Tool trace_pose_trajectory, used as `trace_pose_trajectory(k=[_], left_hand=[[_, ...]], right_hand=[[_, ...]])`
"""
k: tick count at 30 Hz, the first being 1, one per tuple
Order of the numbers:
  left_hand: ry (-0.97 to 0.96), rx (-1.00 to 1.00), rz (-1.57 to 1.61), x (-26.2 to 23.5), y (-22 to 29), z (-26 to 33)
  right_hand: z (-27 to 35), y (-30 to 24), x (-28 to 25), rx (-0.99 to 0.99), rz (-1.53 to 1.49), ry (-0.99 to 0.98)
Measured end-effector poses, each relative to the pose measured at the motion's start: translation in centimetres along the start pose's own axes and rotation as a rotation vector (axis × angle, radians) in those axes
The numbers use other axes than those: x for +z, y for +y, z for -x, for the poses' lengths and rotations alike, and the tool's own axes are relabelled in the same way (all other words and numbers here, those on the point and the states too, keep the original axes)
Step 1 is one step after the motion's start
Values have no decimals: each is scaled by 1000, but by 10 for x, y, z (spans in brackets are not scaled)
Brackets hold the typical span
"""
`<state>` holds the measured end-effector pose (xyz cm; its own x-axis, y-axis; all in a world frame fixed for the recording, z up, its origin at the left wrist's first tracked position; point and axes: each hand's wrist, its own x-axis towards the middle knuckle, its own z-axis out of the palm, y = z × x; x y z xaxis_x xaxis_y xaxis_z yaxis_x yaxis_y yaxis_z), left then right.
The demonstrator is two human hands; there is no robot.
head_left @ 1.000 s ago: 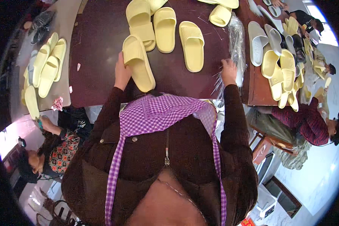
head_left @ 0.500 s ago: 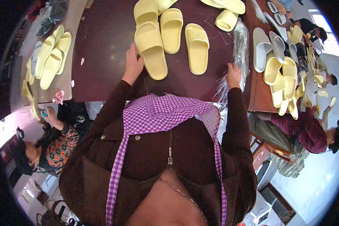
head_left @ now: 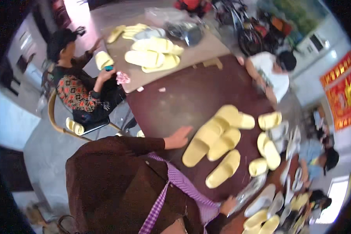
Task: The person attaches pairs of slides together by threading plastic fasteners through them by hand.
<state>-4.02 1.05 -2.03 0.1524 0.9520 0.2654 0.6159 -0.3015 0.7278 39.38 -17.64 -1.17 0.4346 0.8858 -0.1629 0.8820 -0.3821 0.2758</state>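
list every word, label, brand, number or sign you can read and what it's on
No text is readable.
Red-and-gold wall banners: markings too blurred to read.
Yellow slide sandals: no lettering can be made out.
Clear plastic packaging: no readable print.

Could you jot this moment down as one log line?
left hand: open, beside yellow slide | right hand: by clear plastic, grip unclear | dark red table: more yellow slides on it
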Motion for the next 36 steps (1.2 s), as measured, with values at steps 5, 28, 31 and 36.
trace_pose_trajectory(k=[5, 28, 31, 36], left_hand=[[-166, -43, 487, -92, 113, -52], [-206, 787, 545, -331, 274, -161], [-204, 687, 572, -313, 269, -157], [-212, 646, 486, -324, 261, -163]], right_hand=[[-2, 31, 26, -299, -3, 283], [10, 51, 10, -271, -513, -3], [-9, 6, 11, -203, -495, 392], [11, -30, -53, -120, -563, 203]])
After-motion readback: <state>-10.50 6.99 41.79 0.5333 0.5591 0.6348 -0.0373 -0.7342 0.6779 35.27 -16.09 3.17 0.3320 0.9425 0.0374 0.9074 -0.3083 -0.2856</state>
